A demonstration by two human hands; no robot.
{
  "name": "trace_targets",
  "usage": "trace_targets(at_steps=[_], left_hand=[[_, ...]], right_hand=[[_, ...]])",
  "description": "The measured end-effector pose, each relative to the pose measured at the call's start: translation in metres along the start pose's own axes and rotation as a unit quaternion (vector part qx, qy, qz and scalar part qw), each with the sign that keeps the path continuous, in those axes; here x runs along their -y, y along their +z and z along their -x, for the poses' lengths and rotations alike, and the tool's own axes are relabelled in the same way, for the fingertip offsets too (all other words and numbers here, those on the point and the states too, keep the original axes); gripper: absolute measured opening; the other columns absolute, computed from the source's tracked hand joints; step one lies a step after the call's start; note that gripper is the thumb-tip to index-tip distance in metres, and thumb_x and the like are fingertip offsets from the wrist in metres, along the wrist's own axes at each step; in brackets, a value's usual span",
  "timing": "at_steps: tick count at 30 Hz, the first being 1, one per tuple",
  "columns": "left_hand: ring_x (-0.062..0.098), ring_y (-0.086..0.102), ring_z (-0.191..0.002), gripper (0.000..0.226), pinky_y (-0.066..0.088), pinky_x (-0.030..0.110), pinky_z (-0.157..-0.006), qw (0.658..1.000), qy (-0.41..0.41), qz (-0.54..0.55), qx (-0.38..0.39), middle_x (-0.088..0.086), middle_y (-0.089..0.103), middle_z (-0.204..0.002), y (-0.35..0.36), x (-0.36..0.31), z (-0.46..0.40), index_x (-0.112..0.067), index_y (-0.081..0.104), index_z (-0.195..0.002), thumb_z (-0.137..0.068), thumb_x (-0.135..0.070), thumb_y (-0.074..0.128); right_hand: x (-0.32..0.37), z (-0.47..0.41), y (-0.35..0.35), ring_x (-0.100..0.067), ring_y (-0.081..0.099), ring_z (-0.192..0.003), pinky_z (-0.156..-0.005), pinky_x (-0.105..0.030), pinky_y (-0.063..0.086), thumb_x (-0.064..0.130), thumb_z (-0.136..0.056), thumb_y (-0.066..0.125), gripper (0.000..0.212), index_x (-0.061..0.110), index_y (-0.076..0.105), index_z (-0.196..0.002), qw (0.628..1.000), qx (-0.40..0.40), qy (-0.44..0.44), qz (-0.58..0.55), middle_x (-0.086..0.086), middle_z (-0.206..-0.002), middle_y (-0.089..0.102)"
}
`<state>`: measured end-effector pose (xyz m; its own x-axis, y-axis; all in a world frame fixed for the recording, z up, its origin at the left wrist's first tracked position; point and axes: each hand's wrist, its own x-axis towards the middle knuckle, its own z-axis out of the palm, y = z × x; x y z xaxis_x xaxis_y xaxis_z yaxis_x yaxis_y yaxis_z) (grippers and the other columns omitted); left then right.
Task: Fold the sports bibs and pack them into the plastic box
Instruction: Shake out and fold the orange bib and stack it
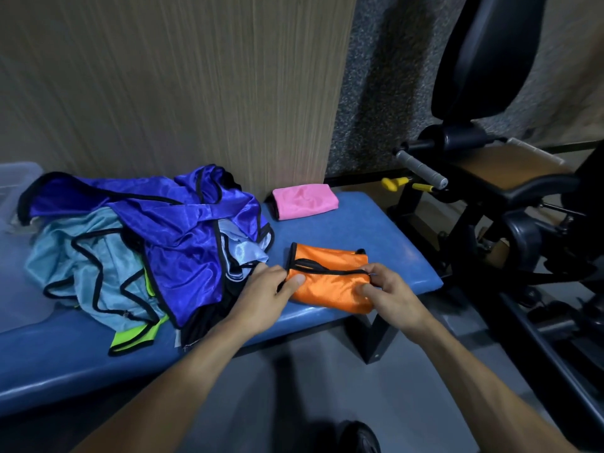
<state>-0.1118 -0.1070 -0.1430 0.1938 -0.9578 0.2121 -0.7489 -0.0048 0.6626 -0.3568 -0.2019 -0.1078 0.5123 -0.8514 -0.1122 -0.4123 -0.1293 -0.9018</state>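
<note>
Spanning the lower frame, a blue bench [376, 230] carries a heap of unfolded bibs [147, 243] at left, a folded orange bib [330, 289] at centre pinched by the left hand [264, 295] and right hand [392, 292], and a folded pink bib [304, 199] above; the plastic box [13, 184] sits far left.

glossy satin blue bib [183, 230], matt orange bib [330, 289]

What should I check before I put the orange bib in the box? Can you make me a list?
1. Orange bib folded small: ok.
2. Left hand and right hand both pinching it: ok.
3. Plastic box within reach: cannot tell, only a corner shows at far left.
4. Room in the box: cannot tell.
5. Pink bib folded, waiting on the blue bench: ok.
6. Pile of bibs folded: not ok.
</note>
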Motion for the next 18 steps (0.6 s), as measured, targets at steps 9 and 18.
trace_targets(at_steps=[9, 18], left_hand=[[0.015, 0.04, -0.089, 0.052, 0.037, 0.026, -0.087, 0.996, 0.05, 0.009, -0.076, -0.012, 0.037, -0.064, 0.005, -0.006, -0.022, -0.029, 0.032, -0.06, -0.103, -0.058, 0.036], [0.019, 0.041, -0.051, 0.062, 0.028, 0.036, -0.053, 0.995, -0.076, -0.054, -0.043, -0.004, 0.038, -0.05, 0.01, -0.018, -0.042, -0.016, 0.036, -0.057, -0.105, -0.055, 0.037]], right_hand=[[0.002, -0.02, 0.007, -0.018, 0.065, -0.107, -0.098, -0.038, 0.053, 0.023, -0.099, 0.059, 0.032, 0.02, 0.057, -0.131, 0.993, -0.094, 0.062, -0.033, -0.005, -0.121, 0.065], [0.003, -0.045, 0.012, -0.01, 0.058, -0.091, -0.084, -0.03, 0.043, 0.027, -0.103, 0.055, 0.025, 0.021, 0.06, -0.127, 0.979, -0.19, 0.071, 0.0, 0.004, -0.102, 0.062]])
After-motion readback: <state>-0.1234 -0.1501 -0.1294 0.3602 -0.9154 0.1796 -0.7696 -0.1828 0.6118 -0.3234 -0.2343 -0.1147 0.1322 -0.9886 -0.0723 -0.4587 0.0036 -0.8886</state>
